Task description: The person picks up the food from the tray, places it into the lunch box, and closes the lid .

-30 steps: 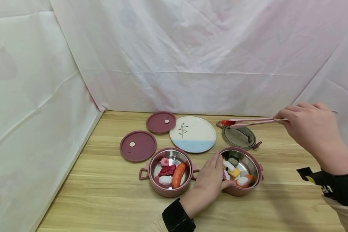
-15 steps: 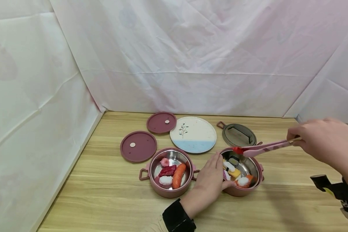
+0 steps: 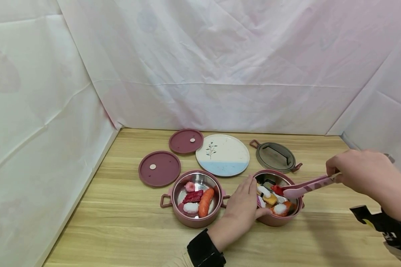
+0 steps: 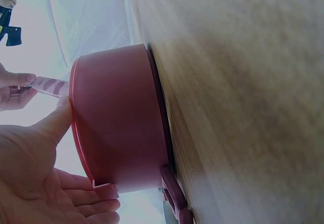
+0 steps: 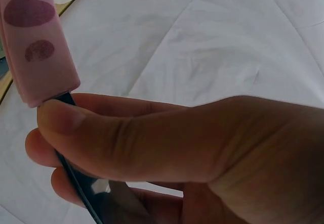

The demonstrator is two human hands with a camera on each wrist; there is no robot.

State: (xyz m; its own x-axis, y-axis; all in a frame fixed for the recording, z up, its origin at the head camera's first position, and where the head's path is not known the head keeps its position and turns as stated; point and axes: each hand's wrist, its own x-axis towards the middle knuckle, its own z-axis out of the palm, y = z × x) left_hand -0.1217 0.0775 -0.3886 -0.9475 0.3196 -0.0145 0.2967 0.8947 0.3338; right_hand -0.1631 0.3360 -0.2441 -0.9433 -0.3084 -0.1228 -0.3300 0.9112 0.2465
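My right hand (image 3: 364, 176) pinches pink tongs (image 3: 309, 187) between thumb and fingers; their patterned arm (image 5: 38, 47) shows close up in the right wrist view. At the tongs' tips, a small red food piece (image 3: 277, 190) is inside the right-hand pink pot (image 3: 276, 221). That pot also contains several toy sushi pieces, including an orange one with white rice (image 3: 280, 210). My left hand (image 3: 241, 207) lies against the pot's left side. In the left wrist view its thumb touches the pot's rim (image 4: 76, 118), and its fingers extend along the side.
Left of my left hand stands another pink pot (image 3: 195, 223) holding a sausage (image 3: 205, 202) and several other food pieces. Behind are two maroon lids (image 3: 163, 174), a round plate (image 3: 225, 152) and a dark lid (image 3: 270, 157) with a handle. White cloth (image 3: 204, 74) walls the table.
My right hand has brought the tongs from above the dark lid down toward me, lowering the red piece into the right-hand pot. My left hand has stayed in place.
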